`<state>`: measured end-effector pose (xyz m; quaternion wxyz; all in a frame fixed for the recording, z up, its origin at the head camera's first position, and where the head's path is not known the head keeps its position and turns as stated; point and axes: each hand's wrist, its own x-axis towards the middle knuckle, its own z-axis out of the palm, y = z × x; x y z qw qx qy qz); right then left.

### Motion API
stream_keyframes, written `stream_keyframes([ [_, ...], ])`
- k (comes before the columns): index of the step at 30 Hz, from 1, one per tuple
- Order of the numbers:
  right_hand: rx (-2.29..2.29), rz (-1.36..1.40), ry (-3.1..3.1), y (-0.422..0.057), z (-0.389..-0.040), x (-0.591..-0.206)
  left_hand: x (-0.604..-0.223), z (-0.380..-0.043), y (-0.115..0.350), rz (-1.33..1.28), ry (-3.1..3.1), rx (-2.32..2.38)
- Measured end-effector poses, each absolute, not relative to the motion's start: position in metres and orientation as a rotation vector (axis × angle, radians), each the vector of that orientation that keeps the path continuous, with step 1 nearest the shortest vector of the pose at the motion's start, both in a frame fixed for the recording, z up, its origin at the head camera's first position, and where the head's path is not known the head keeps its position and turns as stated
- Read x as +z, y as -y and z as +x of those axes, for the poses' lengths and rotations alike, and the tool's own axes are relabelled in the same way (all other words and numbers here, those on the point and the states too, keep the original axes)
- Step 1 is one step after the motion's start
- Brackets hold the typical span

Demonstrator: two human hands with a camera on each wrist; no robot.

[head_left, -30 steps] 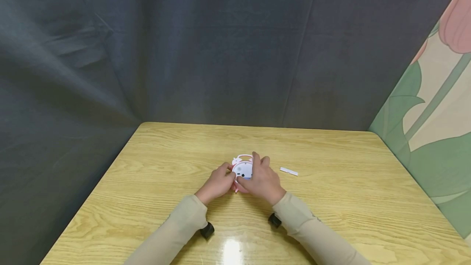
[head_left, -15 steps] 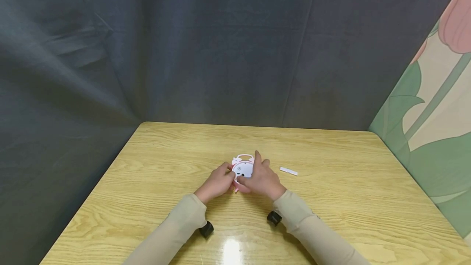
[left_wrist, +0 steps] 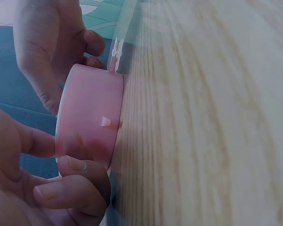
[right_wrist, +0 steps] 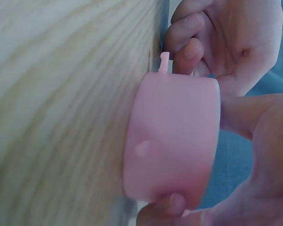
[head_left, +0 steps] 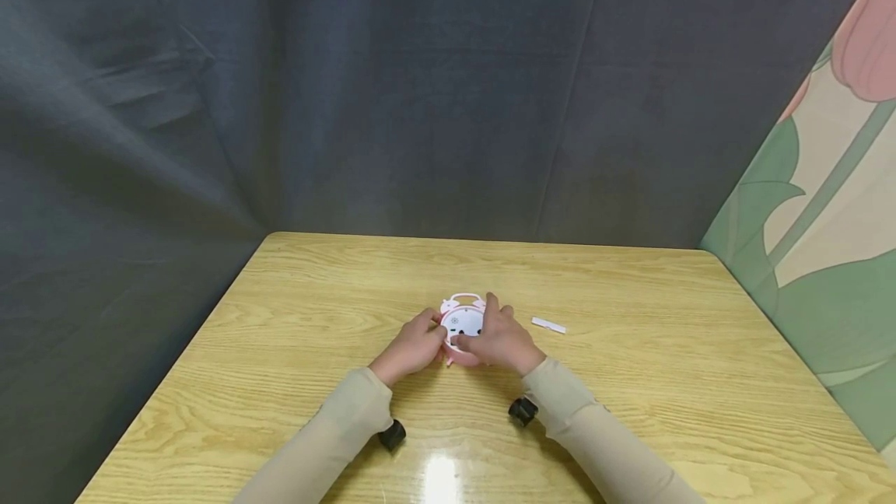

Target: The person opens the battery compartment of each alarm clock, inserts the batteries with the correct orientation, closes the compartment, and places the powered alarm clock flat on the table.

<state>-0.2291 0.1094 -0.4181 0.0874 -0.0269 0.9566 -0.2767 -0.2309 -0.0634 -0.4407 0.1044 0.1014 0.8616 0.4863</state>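
Note:
A pink alarm clock with two white bells and a handle lies flat on the wooden table, its white back with dark knobs facing up. My left hand grips its left side, thumb on the back's edge. From the right, my right hand holds the rim with curled fingers while its thumb presses low on the back. The thumb hides part of that area. Both wrist views show the pink side of the clock and its small feet, with fingers of the right hand against the far rim.
A small white strip, perhaps a cover, lies on the table right of the clock. Dark cloth hangs behind and at the left; a flower-patterned sheet hangs at the right.
My right hand has shifted slightly to the right, baring more of the clock's back. A blue spot seen on the back earlier is now out of sight. My left hand keeps its grip.

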Motion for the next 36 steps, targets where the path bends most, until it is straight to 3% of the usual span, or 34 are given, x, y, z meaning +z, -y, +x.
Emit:
stream_keyframes([
  [16,-1.020,-0.161,-2.755,-0.129,-0.236,-0.427,-0.442,-0.229,0.064,0.255,-2.491,1.490],
  [36,-0.882,-0.133,-2.782,-0.135,-0.232,-0.420,-0.442,-0.228,0.060,0.244,-2.329,1.600],
])
